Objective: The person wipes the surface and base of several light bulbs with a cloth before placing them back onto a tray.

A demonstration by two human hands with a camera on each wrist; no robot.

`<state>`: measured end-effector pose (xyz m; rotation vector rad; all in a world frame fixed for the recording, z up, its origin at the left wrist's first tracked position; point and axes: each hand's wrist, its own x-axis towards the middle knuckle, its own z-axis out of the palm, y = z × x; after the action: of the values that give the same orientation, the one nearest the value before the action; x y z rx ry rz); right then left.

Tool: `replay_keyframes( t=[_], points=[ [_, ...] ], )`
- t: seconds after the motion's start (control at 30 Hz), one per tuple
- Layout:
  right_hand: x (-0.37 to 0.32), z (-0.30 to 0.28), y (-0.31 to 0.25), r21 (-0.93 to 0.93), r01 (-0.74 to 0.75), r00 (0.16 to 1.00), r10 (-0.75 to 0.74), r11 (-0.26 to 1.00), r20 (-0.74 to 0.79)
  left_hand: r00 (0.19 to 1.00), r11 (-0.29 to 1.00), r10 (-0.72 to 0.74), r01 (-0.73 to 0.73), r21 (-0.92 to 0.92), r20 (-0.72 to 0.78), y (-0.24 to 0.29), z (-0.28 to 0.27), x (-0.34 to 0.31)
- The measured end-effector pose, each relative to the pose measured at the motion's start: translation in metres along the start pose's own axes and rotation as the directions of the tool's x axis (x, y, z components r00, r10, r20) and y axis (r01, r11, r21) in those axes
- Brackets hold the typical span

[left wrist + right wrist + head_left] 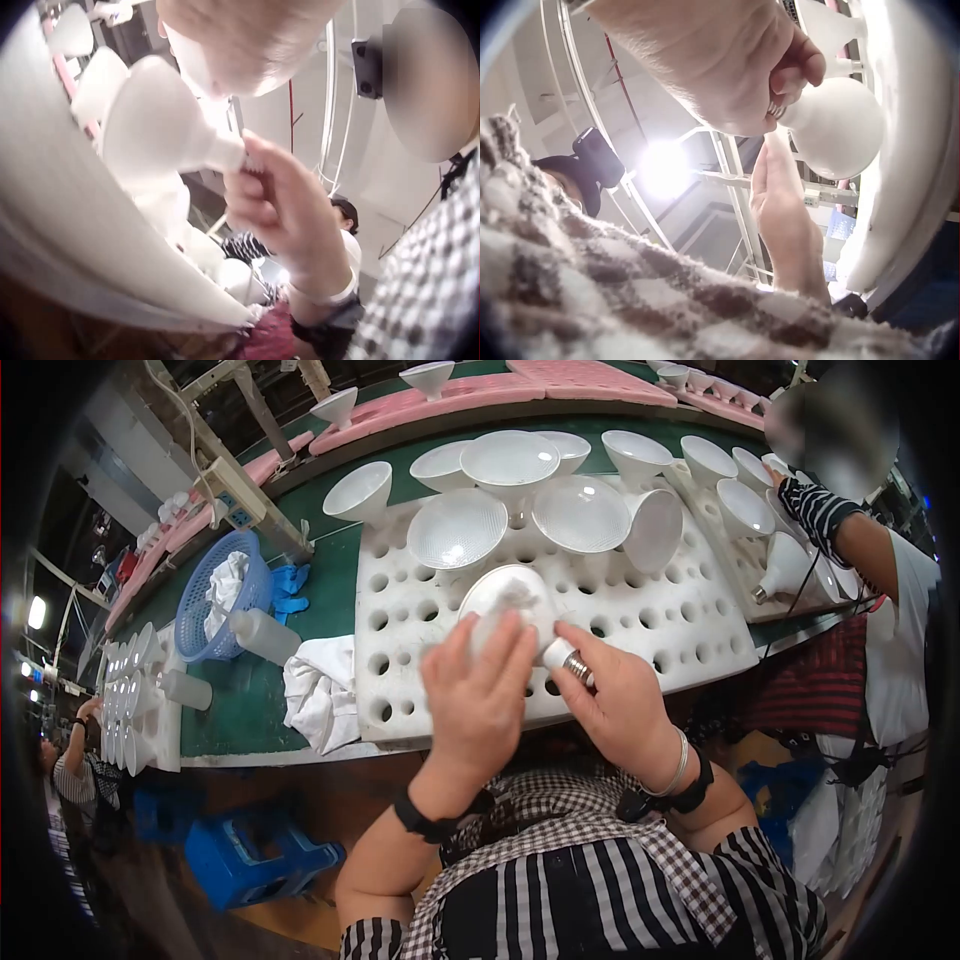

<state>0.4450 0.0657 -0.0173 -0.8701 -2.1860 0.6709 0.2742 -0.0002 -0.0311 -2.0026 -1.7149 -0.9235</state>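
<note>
A white reflector light bulb [490, 588] is tilted over the perforated white foam tray [400, 685], its broad face turned up. My right hand [625, 700] grips it by the metal screw base [578, 668]; in the right wrist view the curled fingers of the right hand [735, 67] show round that base, with the bulb [840, 127] beyond. My left hand [480, 690] lies with extended fingers on the bulb's face, its fingertips blurred. The left wrist view has the bulb [154, 120] below the left hand [247, 45] and the right hand [277, 202] at its base.
Several white reflector bulbs [458, 530] stand in the tray's far holes. To the left are a blue basket [190, 615], a white bottle [264, 638] and a white cloth [320, 690]. Another person's arm [865, 545] reaches over a second tray at right.
</note>
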Motion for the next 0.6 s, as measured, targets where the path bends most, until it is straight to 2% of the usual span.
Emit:
replay_keyframes(
  t=[0.07,0.13,0.17,0.2,0.23,0.3,0.33,0.37,0.4,0.43,0.47,0.5,0.6],
  points=[
    [0.008,-0.001,0.007,0.014,-0.016,0.998,0.017,1.0,-0.056,1.0,0.998,0.014,-0.013,0.065,-0.022,-0.017,0.009,-0.014],
    [0.012,-0.012,0.015,0.062,-0.145,0.989,0.145,0.987,0.011,0.998,0.992,0.045,-0.04,0.124,-0.044,-0.051,0.02,-0.031],
    [0.011,-0.015,0.02,0.064,-0.135,0.991,0.136,0.989,-0.016,0.987,0.988,-0.139,0.144,0.053,-0.079,-0.076,0.022,-0.041],
    [0.009,-0.017,0.021,0.062,-0.137,0.99,0.139,0.989,-0.02,0.94,0.945,-0.327,0.326,-0.022,-0.098,-0.081,0.017,-0.038],
    [0.008,-0.018,0.022,0.091,-0.093,0.995,0.095,0.992,-0.02,0.94,0.946,-0.325,0.324,-0.024,-0.1,-0.08,0.015,-0.035],
    [0.003,-0.019,0.017,0.125,-0.056,0.998,0.057,0.991,-0.007,0.914,0.954,-0.301,0.289,-0.085,-0.272,-0.07,-0.002,-0.028],
    [0.002,-0.022,0.011,0.006,0.067,0.998,-0.067,0.998,-0.004,0.912,0.951,-0.308,0.298,-0.079,-0.271,-0.063,-0.006,-0.021],
    [0.003,-0.023,0.007,-0.109,0.19,0.982,-0.19,0.976,0.008,0.908,0.953,-0.291,0.25,-0.169,-0.302,-0.054,-0.007,-0.011],
    [0.004,-0.021,0.009,-0.101,0.19,0.982,-0.19,0.977,0.007,0.903,0.947,-0.274,0.193,-0.258,-0.332,-0.044,-0.009,-0.002],
    [0.005,-0.019,0.015,-0.147,0.322,0.947,-0.316,0.935,0.064,0.904,0.948,-0.272,0.193,-0.253,-0.329,-0.031,-0.014,0.006],
    [0.006,-0.017,0.018,-0.187,0.448,0.894,-0.431,0.874,0.125,0.977,0.986,-0.124,0.102,-0.131,-0.174,-0.017,-0.017,0.015],
    [0.005,-0.016,0.019,-0.189,0.446,0.895,-0.429,0.875,0.124,1.0,1.0,0.015,-0.014,-0.028,0.002,-0.011,-0.018,0.02],
    [0.001,-0.015,0.018,-0.161,0.41,0.909,-0.388,0.898,0.153,1.0,0.999,0.027,-0.027,-0.02,-0.007,-0.017,-0.007,0.018]
  ],
)
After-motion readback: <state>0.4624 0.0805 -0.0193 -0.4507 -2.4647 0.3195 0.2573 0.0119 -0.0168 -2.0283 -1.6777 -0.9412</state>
